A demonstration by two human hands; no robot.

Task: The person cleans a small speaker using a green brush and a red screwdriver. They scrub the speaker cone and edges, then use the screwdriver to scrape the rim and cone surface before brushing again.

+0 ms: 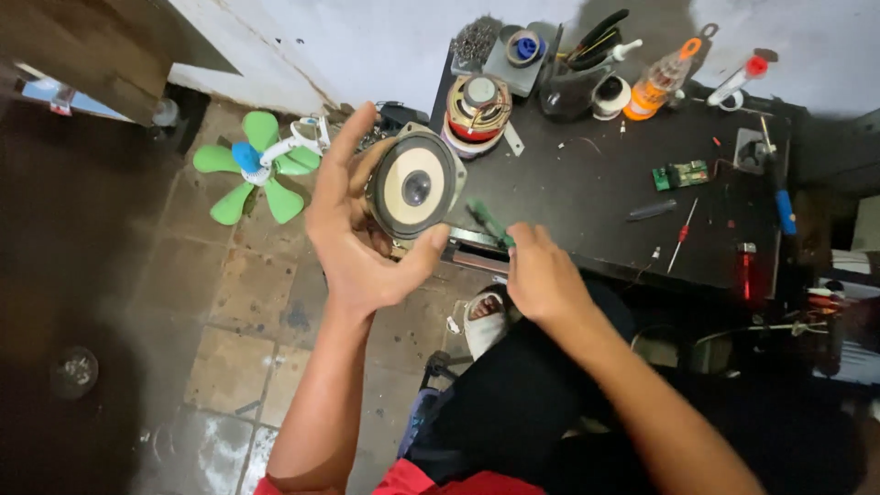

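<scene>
My left hand (353, 234) holds up a round speaker (414, 184) with a cream cone and a dark centre cap, its face turned toward me. My right hand (541, 273) sits just right of it at the edge of the dark workbench (587, 197), fingers closed on a green-handled tool (489, 222) that points up-left toward the speaker. A second speaker (477, 112) with copper windings and a red band rests magnet-up on the bench behind the held one.
A green and blue fan blade (255, 170) lies on the tiled floor at left. The bench carries a small green circuit board (680, 174), a red-handled screwdriver (680, 236), a red lighter (746, 266), an orange-capped bottle (660, 81) and a solder spool (524, 48).
</scene>
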